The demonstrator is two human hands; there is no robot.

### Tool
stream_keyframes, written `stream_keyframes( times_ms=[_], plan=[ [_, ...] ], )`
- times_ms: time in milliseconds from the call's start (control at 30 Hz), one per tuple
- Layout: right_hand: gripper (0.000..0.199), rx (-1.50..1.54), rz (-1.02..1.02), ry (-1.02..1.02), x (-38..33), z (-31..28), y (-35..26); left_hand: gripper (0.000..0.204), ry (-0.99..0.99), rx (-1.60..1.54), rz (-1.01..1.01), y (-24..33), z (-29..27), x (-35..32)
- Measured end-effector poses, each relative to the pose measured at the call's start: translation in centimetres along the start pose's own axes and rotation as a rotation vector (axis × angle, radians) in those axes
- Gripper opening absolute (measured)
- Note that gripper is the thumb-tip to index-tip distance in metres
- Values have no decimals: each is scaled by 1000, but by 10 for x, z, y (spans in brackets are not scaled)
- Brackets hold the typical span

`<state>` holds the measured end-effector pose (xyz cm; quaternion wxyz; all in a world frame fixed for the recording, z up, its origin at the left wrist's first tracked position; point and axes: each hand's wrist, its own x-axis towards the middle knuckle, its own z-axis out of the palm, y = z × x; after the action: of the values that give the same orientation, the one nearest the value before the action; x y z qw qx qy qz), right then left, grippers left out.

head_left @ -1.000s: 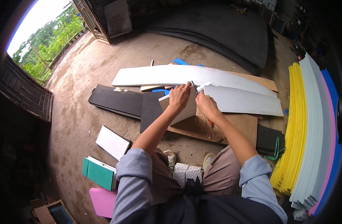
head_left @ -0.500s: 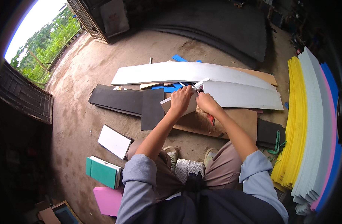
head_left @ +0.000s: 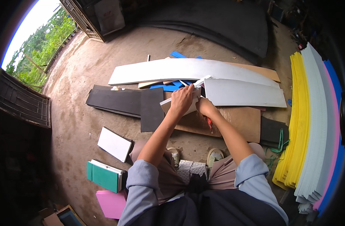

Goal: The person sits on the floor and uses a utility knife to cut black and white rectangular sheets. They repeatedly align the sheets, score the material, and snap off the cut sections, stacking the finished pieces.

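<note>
My left hand [head_left: 182, 100] is closed on the upper edge of a small pale foam sheet [head_left: 167, 106], which tilts over the brown board [head_left: 233, 122]. Right beside it, my right hand [head_left: 206, 107] is closed around a red-handled tool [head_left: 209, 122]. Its handle sticks out below my fist toward me; the working end is hidden by my fingers and the sheet. A narrow white strip [head_left: 202, 81] slants up and right from the sheet's far edge, just beyond my left fingers.
Long white foam sheets [head_left: 157, 70] lie beyond my hands, above blue scraps [head_left: 163, 88]. Black foam pieces [head_left: 116, 100] lie left. Yellow sheets [head_left: 297, 113] are stacked at right beside other colours. A white block [head_left: 114, 144], green block [head_left: 102, 177] and pink sheets [head_left: 111, 203] lie nearer left.
My right hand has drawn back toward me with the red-handled tool, along the sheet's right side. The left hand keeps its hold on the sheet. The whole view has shifted slightly.
</note>
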<state>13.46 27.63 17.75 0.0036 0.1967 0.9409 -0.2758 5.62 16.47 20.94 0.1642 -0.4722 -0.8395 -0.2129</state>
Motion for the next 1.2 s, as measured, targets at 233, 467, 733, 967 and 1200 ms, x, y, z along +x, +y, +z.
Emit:
stream_keyframes(
  times_ms=[233, 467, 733, 967, 1200],
  plan=[
    [33, 58, 68, -95, -5, -7, -14, 25, -266, -98, -97, -7, -4, 15],
    [32, 42, 223, -224, -4, -4, -16, 24, -217, -123, -87, -10, -5, 21],
    [31, 84, 329, -370, 17, 45, 12, 22, -220, -81, -49, -8, -3, 28],
    [32, -83, 58, -380, 27, 113, 32, 23, -241, -38, -87, -25, -9, 23],
    [30, 54, 366, -225, 14, 171, 71, 22, -290, -38, -97, -18, -1, 30]
  ],
)
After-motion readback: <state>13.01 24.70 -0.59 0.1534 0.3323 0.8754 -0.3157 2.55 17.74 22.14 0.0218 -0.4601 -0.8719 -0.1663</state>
